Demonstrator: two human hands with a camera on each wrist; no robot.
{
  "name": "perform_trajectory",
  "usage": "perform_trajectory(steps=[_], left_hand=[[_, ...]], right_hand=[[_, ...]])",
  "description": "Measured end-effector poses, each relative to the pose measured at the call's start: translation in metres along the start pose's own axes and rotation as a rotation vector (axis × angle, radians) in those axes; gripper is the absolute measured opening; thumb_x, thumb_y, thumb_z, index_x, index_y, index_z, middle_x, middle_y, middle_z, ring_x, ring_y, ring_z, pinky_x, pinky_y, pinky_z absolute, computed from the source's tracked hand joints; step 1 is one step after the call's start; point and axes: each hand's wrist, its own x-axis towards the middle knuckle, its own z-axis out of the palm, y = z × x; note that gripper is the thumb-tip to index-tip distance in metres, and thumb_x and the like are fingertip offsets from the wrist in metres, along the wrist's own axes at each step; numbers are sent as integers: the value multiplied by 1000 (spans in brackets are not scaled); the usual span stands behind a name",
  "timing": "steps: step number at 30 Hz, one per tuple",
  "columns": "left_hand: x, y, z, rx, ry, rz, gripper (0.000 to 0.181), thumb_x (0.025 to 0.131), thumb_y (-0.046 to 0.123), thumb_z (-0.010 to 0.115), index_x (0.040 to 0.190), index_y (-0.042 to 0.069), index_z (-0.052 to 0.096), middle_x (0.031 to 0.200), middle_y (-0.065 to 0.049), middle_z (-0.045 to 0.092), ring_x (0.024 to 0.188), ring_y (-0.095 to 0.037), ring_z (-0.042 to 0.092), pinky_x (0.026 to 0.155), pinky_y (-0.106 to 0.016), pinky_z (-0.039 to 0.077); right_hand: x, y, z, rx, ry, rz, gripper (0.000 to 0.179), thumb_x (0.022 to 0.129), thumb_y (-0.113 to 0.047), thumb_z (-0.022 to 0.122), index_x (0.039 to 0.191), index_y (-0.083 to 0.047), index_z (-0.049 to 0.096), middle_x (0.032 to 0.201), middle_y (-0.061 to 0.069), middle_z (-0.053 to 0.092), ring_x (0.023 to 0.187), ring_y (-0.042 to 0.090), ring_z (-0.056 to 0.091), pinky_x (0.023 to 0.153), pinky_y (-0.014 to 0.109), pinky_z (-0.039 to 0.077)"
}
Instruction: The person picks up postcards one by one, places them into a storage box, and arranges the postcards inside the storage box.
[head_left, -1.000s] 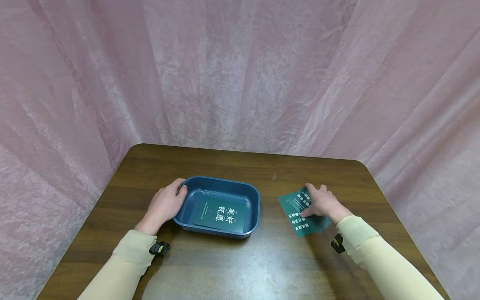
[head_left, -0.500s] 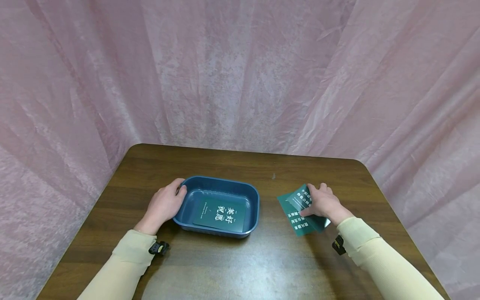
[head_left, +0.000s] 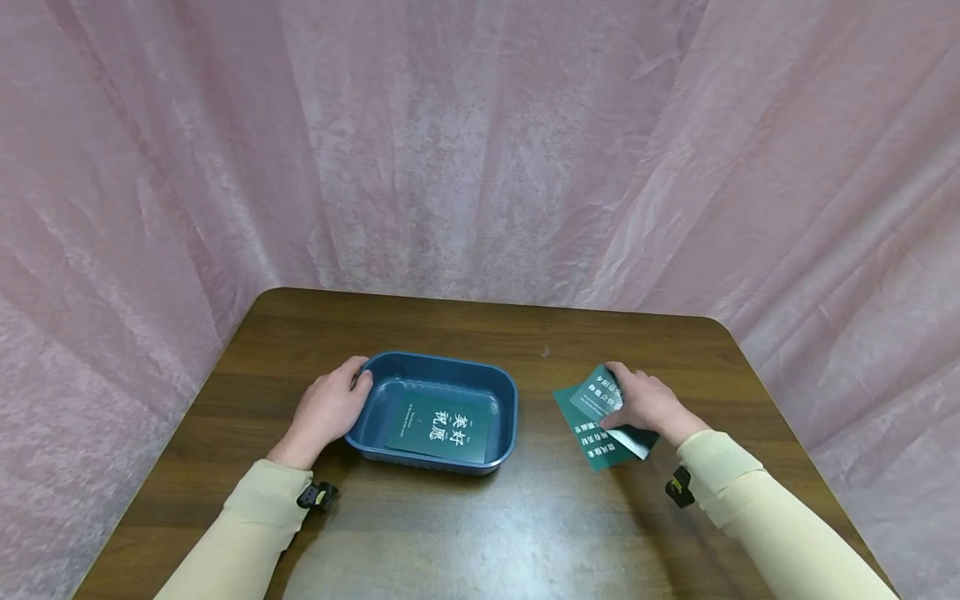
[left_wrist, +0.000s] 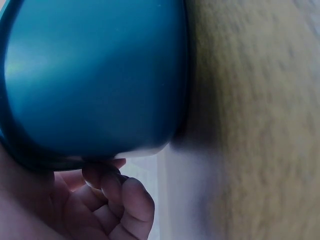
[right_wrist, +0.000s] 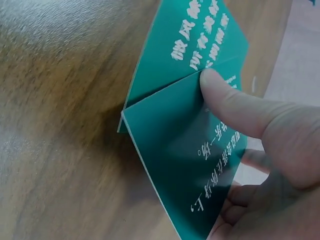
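My left hand (head_left: pixel 324 417) grips the left end of a blue rectangular tray (head_left: pixel 450 359), thumb over the rim; the left wrist view shows curled fingers (left_wrist: pixel 137 202) against its outer end wall. A dark green card (head_left: pixel 442 432) with white Chinese characters lies in the tray. To the right, my right hand (head_left: pixel 648 407) holds a similar green card (right_wrist: pixel 165 145) between thumb and fingers, its near edge tilted up. Under it, another green card (right_wrist: pixel 175 40) with white lettering sticks out to the left. How many cards are stacked there is hidden.
A brown wood-grain table (head_left: pixel 480 550) bears everything. Its rounded far edge meets a pink velvet curtain (head_left: pixel 480 150) that hangs behind and along both sides. Between tray and cards lies a strip of bare tabletop.
My right hand has turned the upper card slightly and tilted it up, so its pale glossy near edge shows and it stands out from the card below. My left hand and the tray stay put.
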Motion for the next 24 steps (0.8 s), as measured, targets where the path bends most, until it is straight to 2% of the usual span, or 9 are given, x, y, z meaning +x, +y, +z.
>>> perform_trajectory(steps=[3, 5, 9, 13, 16, 24], left_hand=[[0, 0, 0, 1, -4, -1, 50, 118, 30, 44, 161, 5, 52, 152, -28, 62, 125, -46, 66, 108, -69, 51], [0, 0, 0, 0, -5, -2, 50, 118, 30, 44, 161, 5, 52, 151, -28, 63, 123, -46, 67, 107, -68, 52], [0, -1, 0, -4, -10, -5, 50, 118, 30, 44, 161, 5, 51, 151, -28, 63, 121, -45, 67, 106, -68, 52], [0, -1, 0, -5, -11, -6, 50, 118, 30, 44, 161, 5, 51, 152, -28, 62, 123, -47, 67, 107, -69, 52], [0, -1, 0, -3, -9, -5, 50, 118, 30, 44, 161, 5, 51, 152, -28, 61, 124, -47, 66, 107, -69, 51], [0, 1, 0, -4, -12, -6, 50, 118, 30, 45, 161, 5, 51, 153, -28, 61, 127, -48, 65, 109, -70, 50]], right_hand=[[-2, -1, -6, 31, 12, -15, 100, 83, -40, 98, 161, -8, 45, 133, 33, 68, 111, 48, 68, 87, 63, 56], [-12, -17, -23, 80, -21, 10, 92, 87, -30, 96, 161, -5, 47, 137, 33, 67, 112, 46, 69, 87, 62, 57], [-23, -30, -39, 115, -36, 28, 70, 97, -19, 86, 156, 1, 53, 136, 31, 68, 111, 41, 69, 89, 60, 58], [-28, -32, -47, 135, -44, 32, 52, 104, -14, 77, 150, 5, 59, 127, 29, 70, 108, 40, 69, 90, 59, 58], [-29, -30, -49, 142, -43, 25, 44, 107, -12, 72, 146, 6, 62, 118, 25, 70, 101, 37, 67, 87, 57, 58], [-31, -35, -55, 166, -20, -21, 36, 107, -12, 71, 139, 7, 67, 101, 13, 67, 87, 28, 61, 78, 47, 54]])
